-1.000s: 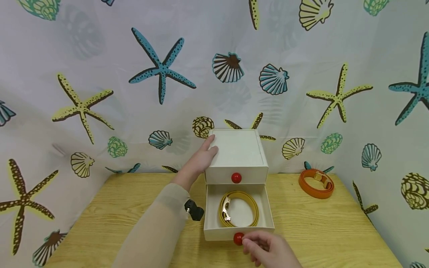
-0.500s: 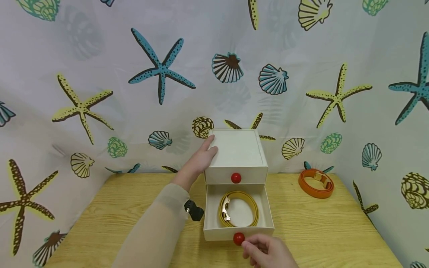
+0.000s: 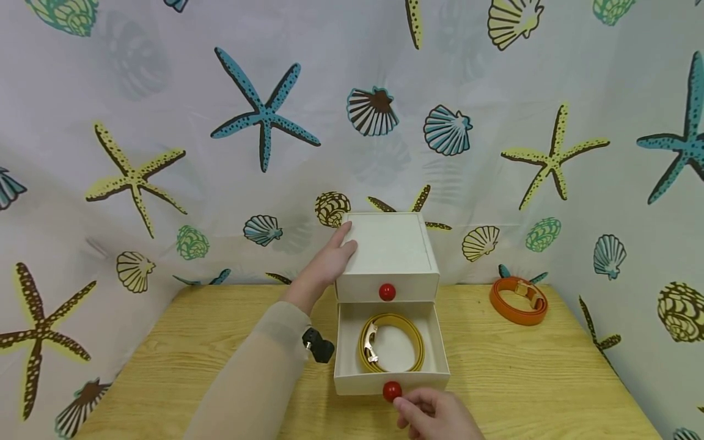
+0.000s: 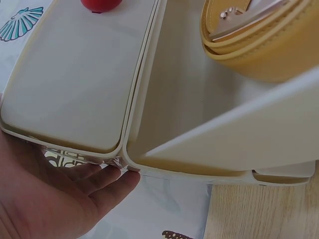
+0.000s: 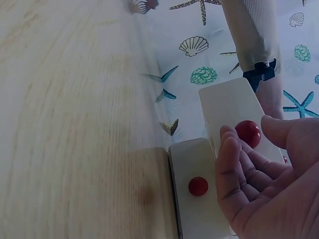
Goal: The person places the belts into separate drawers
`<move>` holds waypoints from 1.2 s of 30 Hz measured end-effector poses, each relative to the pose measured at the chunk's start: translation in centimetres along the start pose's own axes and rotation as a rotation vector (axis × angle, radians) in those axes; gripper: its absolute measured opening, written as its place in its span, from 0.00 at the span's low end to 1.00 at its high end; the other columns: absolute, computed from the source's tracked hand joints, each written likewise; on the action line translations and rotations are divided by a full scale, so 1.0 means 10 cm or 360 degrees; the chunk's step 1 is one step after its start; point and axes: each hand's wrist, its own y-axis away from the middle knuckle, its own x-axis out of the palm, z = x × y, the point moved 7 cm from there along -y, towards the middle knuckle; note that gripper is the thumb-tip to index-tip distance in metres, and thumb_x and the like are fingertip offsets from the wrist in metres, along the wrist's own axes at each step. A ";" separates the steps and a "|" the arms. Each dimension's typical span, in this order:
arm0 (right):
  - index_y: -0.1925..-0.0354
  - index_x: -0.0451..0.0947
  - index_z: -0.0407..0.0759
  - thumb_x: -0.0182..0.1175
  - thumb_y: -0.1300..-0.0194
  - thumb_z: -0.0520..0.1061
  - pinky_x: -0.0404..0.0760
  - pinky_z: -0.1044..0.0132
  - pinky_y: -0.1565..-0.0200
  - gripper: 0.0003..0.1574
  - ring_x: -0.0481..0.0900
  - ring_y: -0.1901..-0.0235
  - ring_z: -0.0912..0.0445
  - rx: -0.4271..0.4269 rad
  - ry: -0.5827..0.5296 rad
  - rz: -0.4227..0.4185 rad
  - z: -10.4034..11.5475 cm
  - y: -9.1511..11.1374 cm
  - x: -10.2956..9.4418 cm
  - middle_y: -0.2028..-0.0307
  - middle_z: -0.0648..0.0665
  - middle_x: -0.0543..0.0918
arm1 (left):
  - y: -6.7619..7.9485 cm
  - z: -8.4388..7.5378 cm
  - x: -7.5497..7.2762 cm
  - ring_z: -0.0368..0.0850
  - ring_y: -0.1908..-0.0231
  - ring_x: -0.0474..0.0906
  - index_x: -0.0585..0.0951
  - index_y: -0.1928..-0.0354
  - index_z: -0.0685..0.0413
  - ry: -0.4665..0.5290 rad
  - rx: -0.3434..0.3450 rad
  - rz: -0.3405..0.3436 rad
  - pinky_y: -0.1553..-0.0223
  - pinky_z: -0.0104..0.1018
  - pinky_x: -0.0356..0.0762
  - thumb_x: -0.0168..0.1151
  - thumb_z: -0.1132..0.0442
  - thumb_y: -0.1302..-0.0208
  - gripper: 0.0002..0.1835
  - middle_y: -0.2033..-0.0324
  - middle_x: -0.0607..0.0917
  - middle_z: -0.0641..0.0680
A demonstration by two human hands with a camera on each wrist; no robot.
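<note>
A small white two-drawer box (image 3: 389, 244) stands on the table, its lower drawer (image 3: 352, 385) pulled out. Inside lies a coiled yellow belt (image 3: 419, 345) with a gold buckle, also partly visible in the left wrist view. My left hand (image 3: 330, 261) rests against the box's left side, thumb over the top edge; the left wrist view shows its fingers extended along the side wall. Beside the lower drawer's red knob (image 3: 392, 391) is my right hand (image 3: 440, 415). Its fingers are loosely bent, and the right wrist view shows the knob between thumb and fingers with gaps around it.
An orange coiled belt (image 3: 519, 315) lies at the table's back right. The upper drawer is shut, with its own red knob (image 3: 387, 292). Cloth printed with starfish and shells (image 3: 308, 201) hangs behind and at both sides of the wooden table (image 3: 511, 379).
My right hand has shifted slightly down and left by the lower knob; more of the knob shows. The left hand, drawer and belts have stayed in place.
</note>
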 end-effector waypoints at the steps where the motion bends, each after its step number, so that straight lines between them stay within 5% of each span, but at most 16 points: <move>1: 0.56 0.89 0.40 0.67 0.19 0.58 0.81 0.63 0.66 0.22 0.83 0.69 0.55 0.0001 0.0003 -0.0001 0.00 -0.01 0.00 0.69 0.51 0.89 | 0.00 0.00 0.00 0.56 0.12 0.34 0.45 0.08 0.37 -0.0002 0.0001 0.0000 0.16 0.62 0.35 0.40 0.48 0.10 0.36 0.10 0.41 0.53; 36: 0.57 0.88 0.37 0.65 0.17 0.56 0.84 0.62 0.66 0.23 0.82 0.71 0.55 -0.0029 -0.0076 -0.0042 0.02 -0.12 0.08 0.69 0.50 0.89 | 0.00 -0.02 -0.01 0.57 0.12 0.34 0.45 0.08 0.38 -0.0007 0.0006 -0.0010 0.16 0.61 0.35 0.40 0.49 0.10 0.36 0.10 0.41 0.53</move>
